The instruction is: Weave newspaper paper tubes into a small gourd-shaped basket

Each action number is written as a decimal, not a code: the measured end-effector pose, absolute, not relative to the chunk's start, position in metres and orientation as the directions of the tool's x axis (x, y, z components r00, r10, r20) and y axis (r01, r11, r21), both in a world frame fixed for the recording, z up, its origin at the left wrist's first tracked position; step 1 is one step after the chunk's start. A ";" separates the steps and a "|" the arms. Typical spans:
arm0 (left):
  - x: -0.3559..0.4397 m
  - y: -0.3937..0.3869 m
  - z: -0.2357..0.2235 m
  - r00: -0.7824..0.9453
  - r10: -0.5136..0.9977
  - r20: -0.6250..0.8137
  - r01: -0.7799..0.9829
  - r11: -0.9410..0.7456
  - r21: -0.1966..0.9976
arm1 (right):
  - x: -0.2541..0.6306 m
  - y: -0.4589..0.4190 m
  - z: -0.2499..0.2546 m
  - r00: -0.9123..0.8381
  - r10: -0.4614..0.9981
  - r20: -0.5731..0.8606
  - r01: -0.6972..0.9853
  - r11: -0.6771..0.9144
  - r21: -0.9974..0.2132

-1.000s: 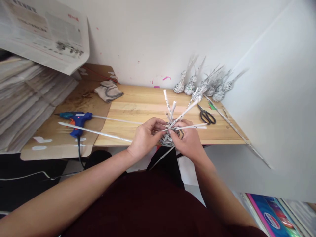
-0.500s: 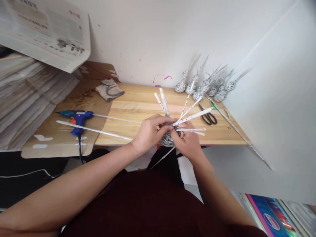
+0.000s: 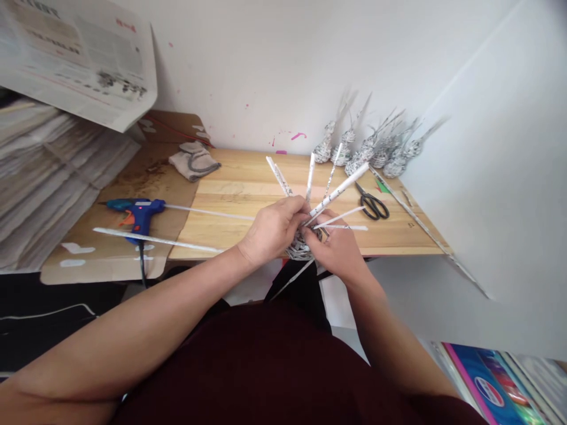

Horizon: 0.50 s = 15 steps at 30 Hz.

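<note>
A small round basket woven from rolled newspaper (image 3: 299, 248) sits between my hands at the table's front edge. Several white paper tubes fan up and out from it. My left hand (image 3: 277, 227) is closed, its thumb and fingers pinching at the base of a thick printed paper tube (image 3: 341, 190). My right hand (image 3: 339, 243) grips the woven piece from the right side, thumb on its rim and fingers partly hidden behind. Another long paper tube (image 3: 155, 239) runs out leftward behind my left wrist.
A blue glue gun (image 3: 142, 215) lies on cardboard at left, below a grey glove (image 3: 195, 160). Black scissors (image 3: 374, 203) rest at right. Several woven newspaper pieces (image 3: 357, 154) stand along the wall. A newspaper stack (image 3: 48, 177) fills the far left.
The woven piece has turned in my hands, so its paper tubes point at new angles. The thick tube now stands steeper. Both hands stay at the piece.
</note>
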State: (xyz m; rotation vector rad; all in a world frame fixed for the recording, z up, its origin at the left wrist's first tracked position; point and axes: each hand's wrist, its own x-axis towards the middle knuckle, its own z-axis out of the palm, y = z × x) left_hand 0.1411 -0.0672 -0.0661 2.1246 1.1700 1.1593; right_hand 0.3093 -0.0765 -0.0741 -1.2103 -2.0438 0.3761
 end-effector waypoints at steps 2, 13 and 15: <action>0.141 -0.068 -0.065 0.302 0.838 0.455 0.486 -0.546 0.683 | 0.308 -0.076 -0.073 -0.282 0.862 0.421 0.672 0.491 -0.555; 0.126 -0.066 -0.084 0.187 0.920 0.345 0.242 -0.384 0.891 | 0.306 -0.078 -0.079 -0.171 0.856 0.487 0.572 0.489 -0.659; 0.124 -0.067 -0.088 0.167 0.934 0.316 0.208 -0.346 0.915 | 0.306 -0.077 -0.083 -0.153 0.845 0.512 0.557 0.502 -0.662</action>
